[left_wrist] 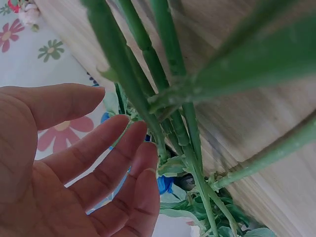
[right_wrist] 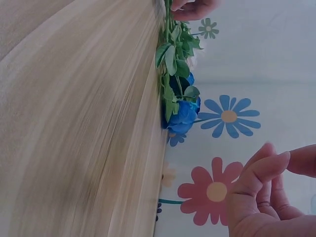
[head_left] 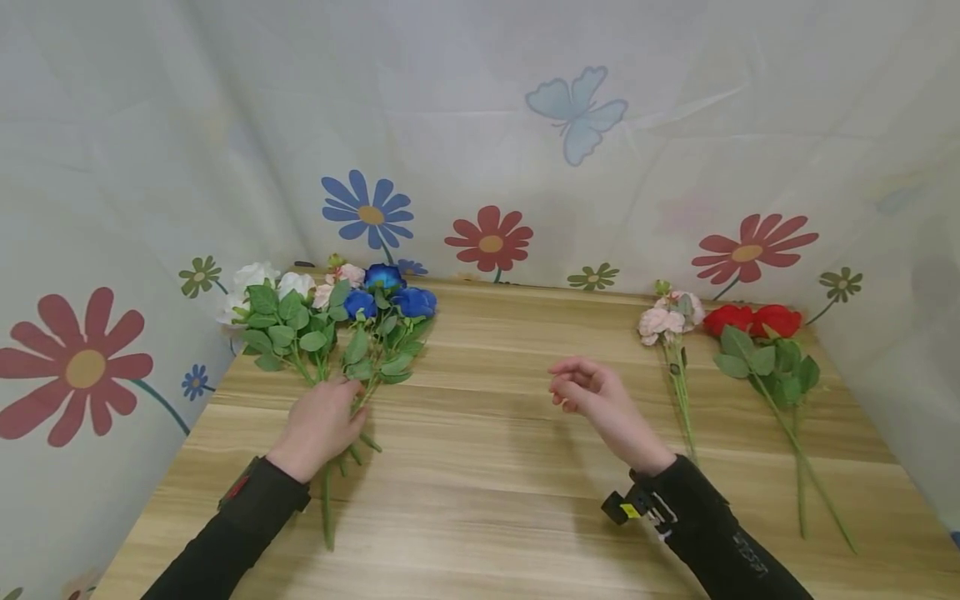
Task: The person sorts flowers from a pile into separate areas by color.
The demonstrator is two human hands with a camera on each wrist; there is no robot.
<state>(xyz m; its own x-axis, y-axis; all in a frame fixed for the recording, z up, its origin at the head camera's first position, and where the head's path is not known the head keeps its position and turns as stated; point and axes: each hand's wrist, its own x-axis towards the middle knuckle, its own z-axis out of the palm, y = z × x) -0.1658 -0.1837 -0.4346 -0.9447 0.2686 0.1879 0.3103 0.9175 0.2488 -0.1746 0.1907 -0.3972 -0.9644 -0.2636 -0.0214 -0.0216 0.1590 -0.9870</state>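
This place looks like a small booth made with cloth, arranged for work at one surface [head_left: 480, 517]; whether it stands inside a home, a shop or a studio, I cannot tell. A pale, slightly wrinkled curtain [head_left: 450, 83] covers the back and both sides, and on it are printed large daisies [head_left: 86, 369] and a light blue butterfly [head_left: 581, 137]. The surface has a wood grain, and its far edge comes close to the curtain. The decoration is cheerful, rather like in a child's room.
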